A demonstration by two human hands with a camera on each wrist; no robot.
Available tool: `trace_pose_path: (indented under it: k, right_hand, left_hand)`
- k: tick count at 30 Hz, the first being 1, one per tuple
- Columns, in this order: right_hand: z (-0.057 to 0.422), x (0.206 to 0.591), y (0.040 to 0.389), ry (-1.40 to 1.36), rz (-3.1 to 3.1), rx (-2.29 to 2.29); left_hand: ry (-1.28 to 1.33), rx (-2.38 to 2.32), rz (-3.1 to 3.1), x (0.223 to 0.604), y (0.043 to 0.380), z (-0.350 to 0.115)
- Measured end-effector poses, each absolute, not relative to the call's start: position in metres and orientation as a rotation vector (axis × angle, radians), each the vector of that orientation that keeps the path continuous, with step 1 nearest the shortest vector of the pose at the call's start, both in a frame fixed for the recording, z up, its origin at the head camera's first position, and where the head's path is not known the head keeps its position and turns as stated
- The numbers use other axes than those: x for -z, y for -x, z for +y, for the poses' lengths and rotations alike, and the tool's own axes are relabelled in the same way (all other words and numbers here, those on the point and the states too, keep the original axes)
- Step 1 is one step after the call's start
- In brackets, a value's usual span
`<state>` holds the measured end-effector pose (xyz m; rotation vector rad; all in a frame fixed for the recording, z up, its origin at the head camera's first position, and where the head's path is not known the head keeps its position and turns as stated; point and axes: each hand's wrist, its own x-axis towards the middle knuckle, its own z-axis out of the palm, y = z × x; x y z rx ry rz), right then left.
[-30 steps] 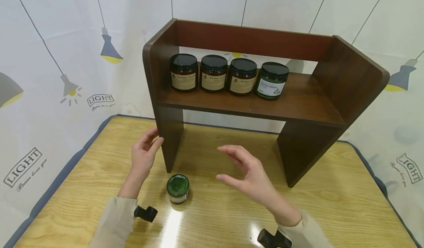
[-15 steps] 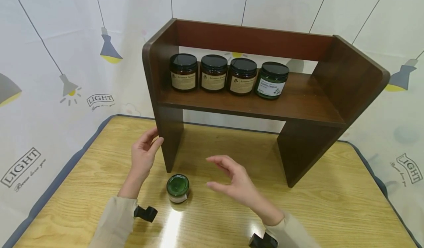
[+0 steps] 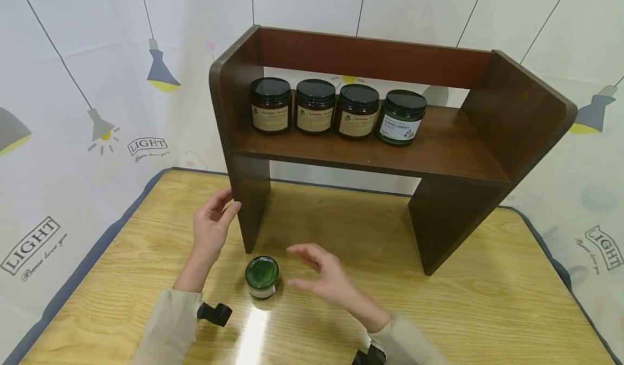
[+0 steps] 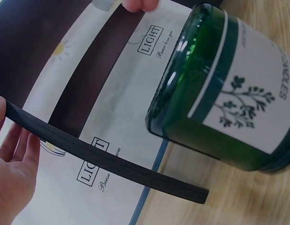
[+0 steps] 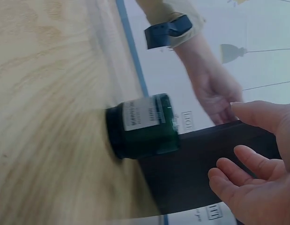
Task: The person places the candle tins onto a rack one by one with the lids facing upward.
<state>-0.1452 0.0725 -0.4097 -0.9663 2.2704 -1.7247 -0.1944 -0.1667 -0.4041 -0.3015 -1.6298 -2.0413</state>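
Note:
A green glass candle jar point(image 3: 262, 277) stands upside down on the table, its dark lid at the bottom. Its white label with a plant drawing shows large in the left wrist view on the candle jar point(image 4: 229, 89). My left hand point(image 3: 210, 227) grips the front edge of the dark brown wooden shelf's left side panel point(image 3: 249, 208), thumb on one side and fingers on the other. Just right of the jar is my right hand point(image 3: 324, 275), thumb and fingers spread apart with nothing between them. In the right wrist view the right hand point(image 5: 262, 168) faces the jar's base.
On the upper board of the shelf point(image 3: 453, 148) stand three brown jars with beige labels, one being the leftmost brown jar point(image 3: 270, 108). Beside them is another green candle jar point(image 3: 401, 118), lid up. A wooden table point(image 3: 487, 311) lies underneath, with a printed white curtain point(image 3: 97, 56) behind.
My right hand has moved left and toward me, closer to the upside-down candle jar. The left hand keeps its grip on the shelf panel, and the jars have stayed put.

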Motion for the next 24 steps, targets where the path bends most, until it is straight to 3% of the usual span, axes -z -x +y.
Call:
trace_pose_path:
  k: [24]
  right_hand:
    - [0.043, 0.456, 0.155, 0.786, 2.144, 1.694]
  left_hand:
    - [0.32, 2.04, -1.619, 0.405, 0.195, -0.167]
